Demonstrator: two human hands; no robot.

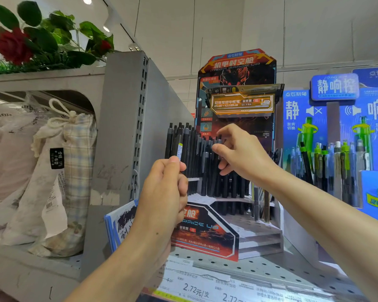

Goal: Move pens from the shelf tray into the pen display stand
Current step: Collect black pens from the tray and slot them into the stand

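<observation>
My left hand (165, 188) grips a bundle of black pens (179, 140) upright, their tops sticking up above my fist in front of the pen display stand (212, 232). The stand is a red and black cardboard tier with a tall printed backboard (238, 70), and several black pens (207, 171) stand in its upper rows. My right hand (238, 153) reaches over those rows, with thumb and forefinger pinching the top of one standing pen (218, 141). The shelf tray is not in view.
A grey shelf upright (122, 127) stands just left of the stand. Cloth bags (59, 171) fill the left shelf under artificial roses (13, 44). A blue display with green pens (336, 153) stands to the right. Price labels (196, 288) line the perforated shelf edge.
</observation>
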